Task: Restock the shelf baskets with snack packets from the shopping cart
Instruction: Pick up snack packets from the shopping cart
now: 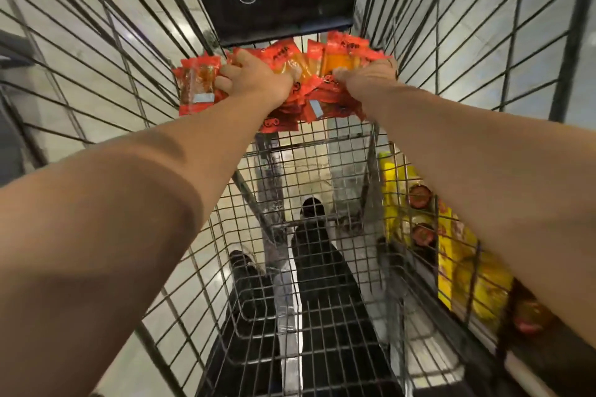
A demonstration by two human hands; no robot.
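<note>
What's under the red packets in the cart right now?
Below the red packets, gripped by the left hand and right hand, bare cart mesh shows, with floor beyond. Anything directly beneath the bunch is hidden.

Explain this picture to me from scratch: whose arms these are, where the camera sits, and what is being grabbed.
There is no machine here. The one picture comes from a camera worn on a person's head, looking forward and down, so the two bare arms are that person's own. They reach into a wire shopping cart. The left hand and the right hand each grip part of a bunch of red and orange snack packets at the far end of the cart. Outside the cart's right wall, yellow packets show. Through the cart's mesh floor you see the person's dark shoes on a pale floor.
</note>
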